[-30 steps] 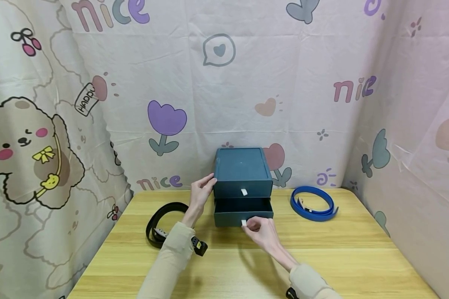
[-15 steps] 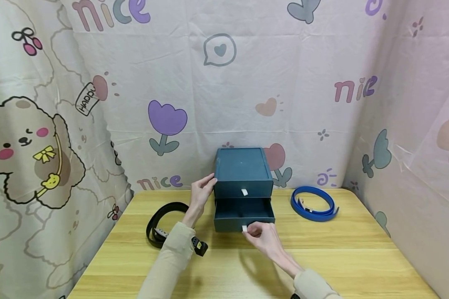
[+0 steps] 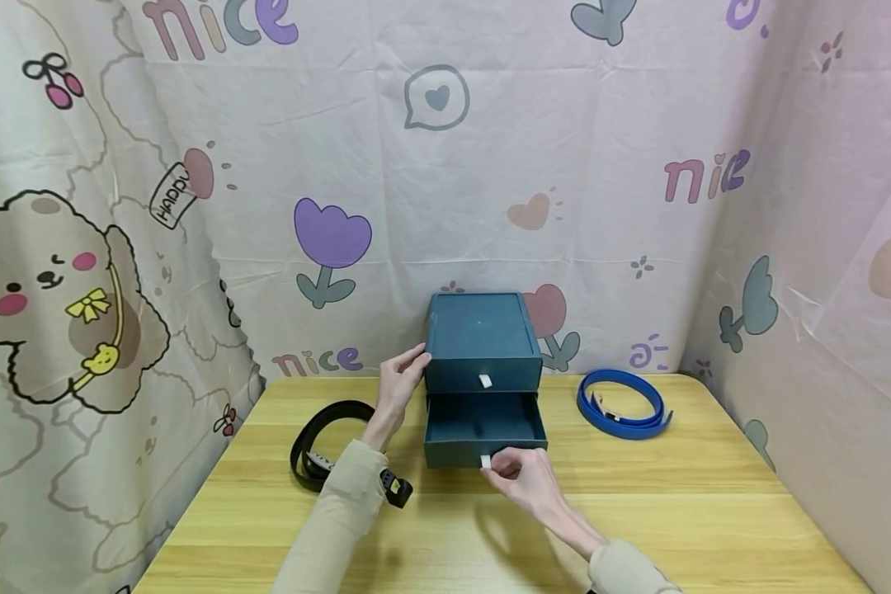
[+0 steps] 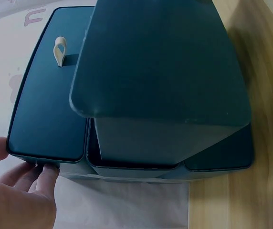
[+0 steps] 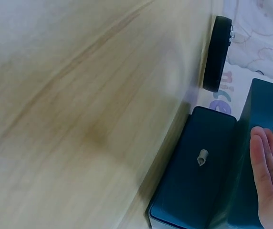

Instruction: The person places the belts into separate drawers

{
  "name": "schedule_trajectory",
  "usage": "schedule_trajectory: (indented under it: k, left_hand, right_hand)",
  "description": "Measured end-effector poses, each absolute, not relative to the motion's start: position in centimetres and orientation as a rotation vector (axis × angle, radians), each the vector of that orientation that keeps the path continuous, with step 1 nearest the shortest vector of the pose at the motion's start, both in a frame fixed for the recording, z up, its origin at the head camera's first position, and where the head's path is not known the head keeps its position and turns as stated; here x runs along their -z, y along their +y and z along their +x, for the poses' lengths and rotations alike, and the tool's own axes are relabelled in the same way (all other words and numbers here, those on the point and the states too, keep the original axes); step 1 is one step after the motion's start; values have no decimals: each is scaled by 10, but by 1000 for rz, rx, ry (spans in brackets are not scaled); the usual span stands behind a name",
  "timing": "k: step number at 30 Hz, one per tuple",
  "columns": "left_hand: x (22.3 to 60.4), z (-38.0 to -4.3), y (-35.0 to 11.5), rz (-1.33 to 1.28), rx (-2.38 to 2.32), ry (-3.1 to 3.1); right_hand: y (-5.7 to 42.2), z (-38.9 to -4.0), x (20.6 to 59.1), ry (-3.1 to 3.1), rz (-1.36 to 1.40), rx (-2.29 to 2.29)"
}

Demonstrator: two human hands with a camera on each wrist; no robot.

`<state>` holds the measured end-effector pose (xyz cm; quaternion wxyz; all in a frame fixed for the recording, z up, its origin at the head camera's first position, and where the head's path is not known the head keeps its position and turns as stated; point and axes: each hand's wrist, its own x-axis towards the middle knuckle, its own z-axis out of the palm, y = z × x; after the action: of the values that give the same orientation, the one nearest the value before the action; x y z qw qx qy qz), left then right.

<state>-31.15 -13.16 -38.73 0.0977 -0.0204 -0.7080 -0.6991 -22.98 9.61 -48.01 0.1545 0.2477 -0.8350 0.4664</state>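
Observation:
A dark teal drawer box (image 3: 478, 326) stands at the back of the wooden table. Its middle drawer (image 3: 453, 454) is pulled well out, and the dark inside shows from above. My right hand (image 3: 527, 483) pinches the white pull tab (image 3: 486, 462) on that drawer's front. At the box's upper left front corner, my left hand (image 4: 24, 200) grips the edge, one digit at the top and the others against the side. The shut top drawer (image 4: 50, 100) has its own cream loop. Below the pulled drawer, the bottom drawer (image 5: 194, 176) is shut.
A coiled black belt (image 3: 297, 445) lies on the table to the left, partly behind my left forearm. On the right lies a coiled blue belt (image 3: 619, 429) with a metal buckle. A printed cloth (image 3: 445, 190) hangs close behind the box.
The middle drawer has slid further out toward me, with my right hand moving along on its tab. My left hand has stayed at the corner of the box.

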Motion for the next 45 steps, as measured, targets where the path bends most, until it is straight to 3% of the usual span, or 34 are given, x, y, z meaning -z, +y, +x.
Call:
schedule_trajectory:
  k: [45]
  left_hand:
    - [387, -310, -130, -66, 2055, -2088]
  right_hand:
    - [109, -205, 476, -2458, 888, -1346]
